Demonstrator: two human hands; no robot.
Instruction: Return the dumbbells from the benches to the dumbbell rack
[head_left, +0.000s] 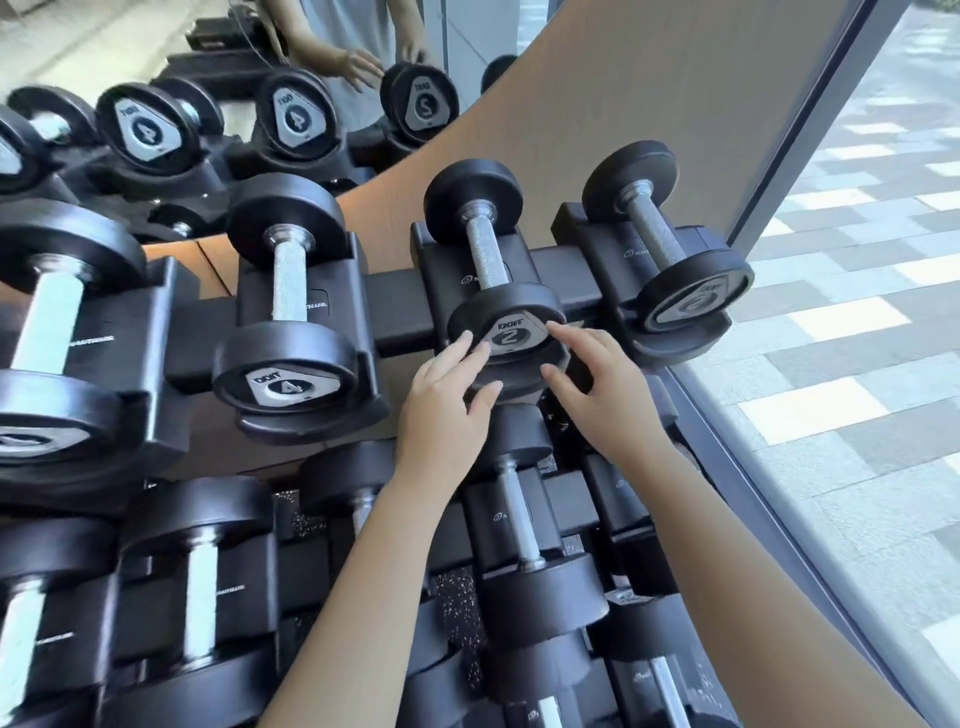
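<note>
A black dumbbell marked 2 (483, 260) lies in a cradle on the top row of the dumbbell rack (397, 306). My left hand (447, 400) and my right hand (602, 389) sit on either side of its near end cap, fingers spread, fingertips touching the cap's edge. Neither hand wraps around anything. A second dumbbell marked 2 (660, 244) rests in the cradle to the right. A dumbbell marked 4 (288, 301) rests to the left.
Larger dumbbells (52, 332) fill the far left cradle and the lower rows (519, 525). A mirror (208, 93) behind the rack reflects dumbbells and a person. A wooden panel (623, 93) and a glass wall (831, 312) stand close on the right.
</note>
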